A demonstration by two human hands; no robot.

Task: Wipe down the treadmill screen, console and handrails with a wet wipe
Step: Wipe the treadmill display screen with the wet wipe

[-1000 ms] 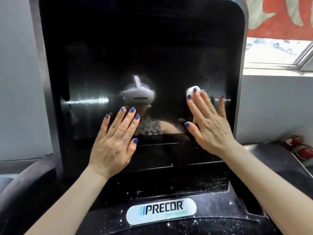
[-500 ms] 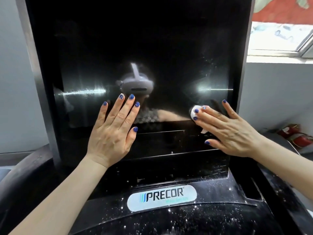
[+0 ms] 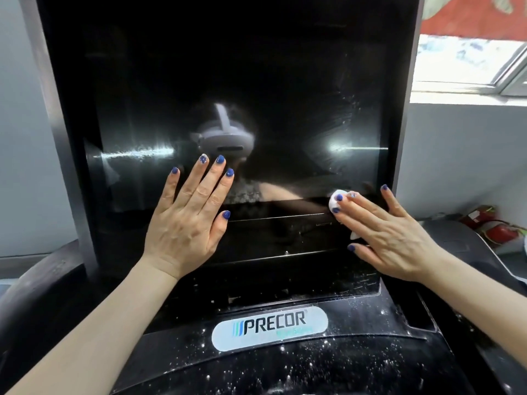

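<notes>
The tall black treadmill screen (image 3: 233, 81) fills the head view, glossy, with smears at its right side. My left hand (image 3: 189, 220) lies flat on its lower middle, fingers straight and spread. My right hand (image 3: 385, 235) presses a white wet wipe (image 3: 334, 203) against the lower right part of the screen with straight fingers; most of the wipe is hidden under the palm. Below the screen the black console (image 3: 328, 366) carries a white PRECOR label (image 3: 269, 327) and many white specks.
A dark curved handrail (image 3: 31, 283) runs at the lower left, another handrail (image 3: 467, 246) at the right. Red fire extinguishers (image 3: 493, 228) lie on the floor behind at the right. A window (image 3: 467, 61) is at the upper right, grey walls on both sides.
My right hand has slid the wipe down the right side of the screen and turned its fingers to point leftward. My left hand has stayed flat in place.
</notes>
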